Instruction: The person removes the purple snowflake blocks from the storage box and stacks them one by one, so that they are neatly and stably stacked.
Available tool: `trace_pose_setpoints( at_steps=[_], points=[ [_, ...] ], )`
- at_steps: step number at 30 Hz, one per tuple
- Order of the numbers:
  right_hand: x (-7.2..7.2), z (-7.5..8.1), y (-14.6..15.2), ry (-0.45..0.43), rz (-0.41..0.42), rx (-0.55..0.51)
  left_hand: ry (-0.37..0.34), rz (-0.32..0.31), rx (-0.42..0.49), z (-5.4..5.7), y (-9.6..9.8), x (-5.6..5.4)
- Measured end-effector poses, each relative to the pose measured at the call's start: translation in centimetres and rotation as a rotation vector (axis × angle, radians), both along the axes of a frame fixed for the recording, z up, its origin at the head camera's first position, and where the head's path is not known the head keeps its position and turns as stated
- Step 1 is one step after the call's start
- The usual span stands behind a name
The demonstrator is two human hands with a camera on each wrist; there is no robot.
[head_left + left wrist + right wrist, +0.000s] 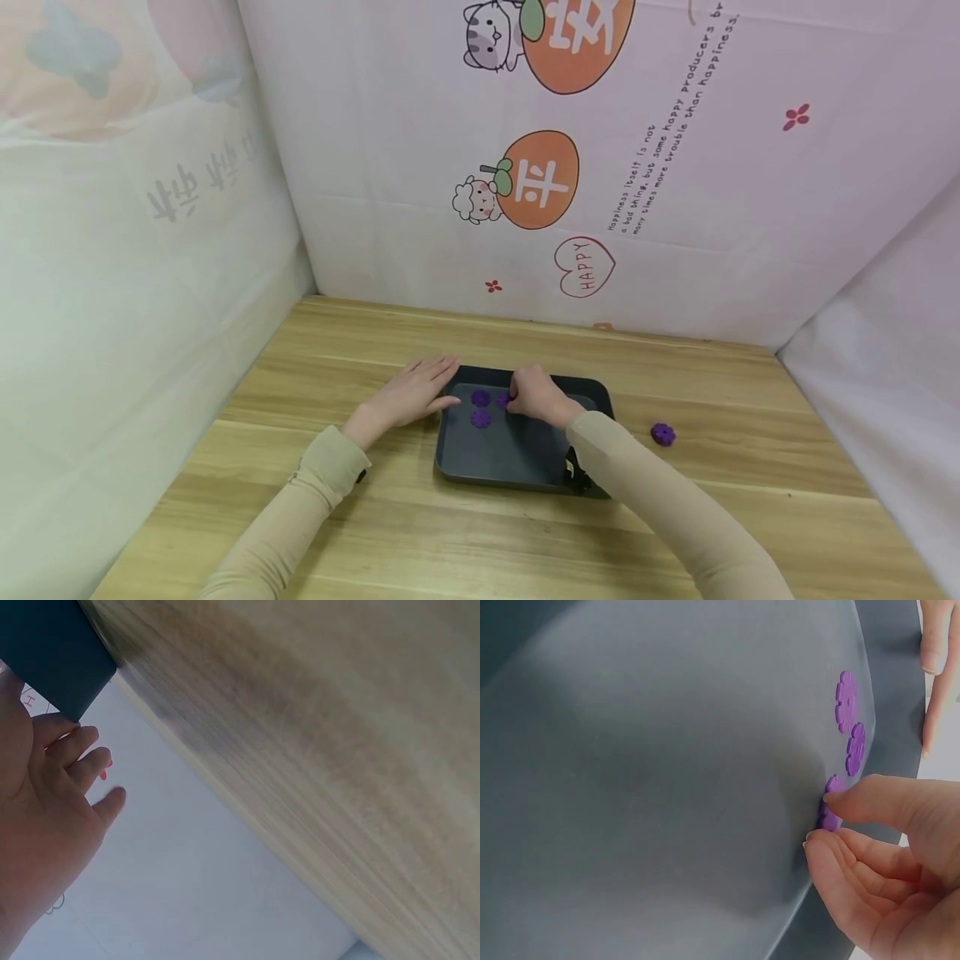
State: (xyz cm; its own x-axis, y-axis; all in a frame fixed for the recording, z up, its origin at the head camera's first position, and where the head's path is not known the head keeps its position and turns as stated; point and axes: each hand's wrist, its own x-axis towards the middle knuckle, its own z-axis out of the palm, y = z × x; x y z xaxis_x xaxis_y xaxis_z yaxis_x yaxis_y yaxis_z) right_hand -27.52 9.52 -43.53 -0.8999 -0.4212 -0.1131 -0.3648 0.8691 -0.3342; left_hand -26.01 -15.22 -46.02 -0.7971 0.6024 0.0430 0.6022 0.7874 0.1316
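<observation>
A dark rectangular tray [495, 458] lies on the wooden table. Inside it, near the far left corner, are two purple flower-shaped discs [481, 398] [846, 703]. Beside them my right hand [542, 395] pinches a third purple flower-shaped disc [829, 819] at the tray floor, thumb on its face and index fingertip at its edge. My left hand [408, 393] lies along the tray's left rim, fingers extended and thumb reaching over the edge. In the left wrist view, its fingertips are right at the tray corner.
To the right of the tray, more purple flower-shaped discs [663, 433] sit on the table [360, 517], apparently in a small pile. A printed white cloth [390, 167] hangs behind the table's far edge, with white cloth at both sides.
</observation>
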Motion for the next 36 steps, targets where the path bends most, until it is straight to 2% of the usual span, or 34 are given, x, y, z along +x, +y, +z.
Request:
trace_pose_setpoints(
  at_steps=[7,20,28,36],
  points=[
    [0.15,0.19,0.13,-0.03,0.003,-0.027,0.019,-0.025,0.02,-0.04,-0.09,-0.03],
    [0.35,0.34,0.18,-0.005,0.04,-0.02,0.092,-0.062,0.042,-0.18,-0.12,-0.09],
    [0.31,0.32,0.37,-0.007,0.054,-0.027,0.192,-0.099,0.059,-0.43,-0.16,-0.04],
    [0.41,0.26,0.76,-0.013,0.051,-0.037,0.188,-0.104,0.085,-0.28,-0.25,0.0]
  ],
)
